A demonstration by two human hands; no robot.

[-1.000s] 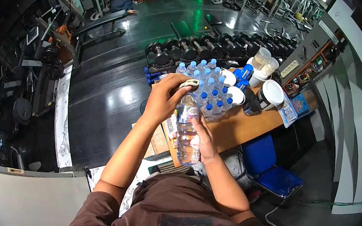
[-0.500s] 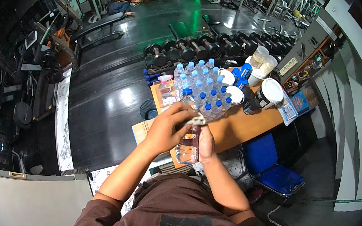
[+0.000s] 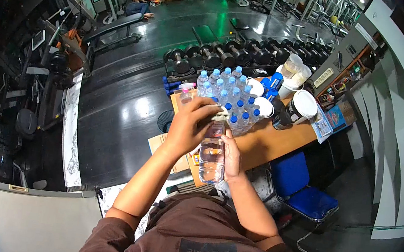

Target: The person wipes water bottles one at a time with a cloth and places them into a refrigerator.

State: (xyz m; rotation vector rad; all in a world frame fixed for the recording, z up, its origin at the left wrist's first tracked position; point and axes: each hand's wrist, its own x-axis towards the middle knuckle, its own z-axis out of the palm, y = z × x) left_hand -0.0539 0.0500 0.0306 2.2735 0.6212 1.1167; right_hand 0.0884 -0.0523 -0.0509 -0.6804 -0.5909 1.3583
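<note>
A clear plastic water bottle (image 3: 211, 163) is held upright in front of my body, just over the near edge of the wooden table. My right hand (image 3: 231, 159) grips its right side, thumb toward the front. My left hand (image 3: 193, 122) is curled over the bottle's upper end, closed on a pale cloth (image 3: 222, 114) that covers the top, so the cap is hidden. Just beyond my hands stands a group of water bottles (image 3: 235, 95) with light and dark blue caps.
On the wooden table (image 3: 273, 139) are white tubs (image 3: 304, 104), a dark jar (image 3: 282, 120) and a pink-topped spray bottle (image 3: 185, 95). A blue chair (image 3: 292, 175) stands right, a dark basket (image 3: 165, 120) left. Dumbbells (image 3: 241, 56) line a rack behind. A person (image 3: 137, 7) lies on the far floor.
My left hand and the cloth have moved up the bottle toward its top, showing more of its side. My right hand keeps its grip on the bottle.
</note>
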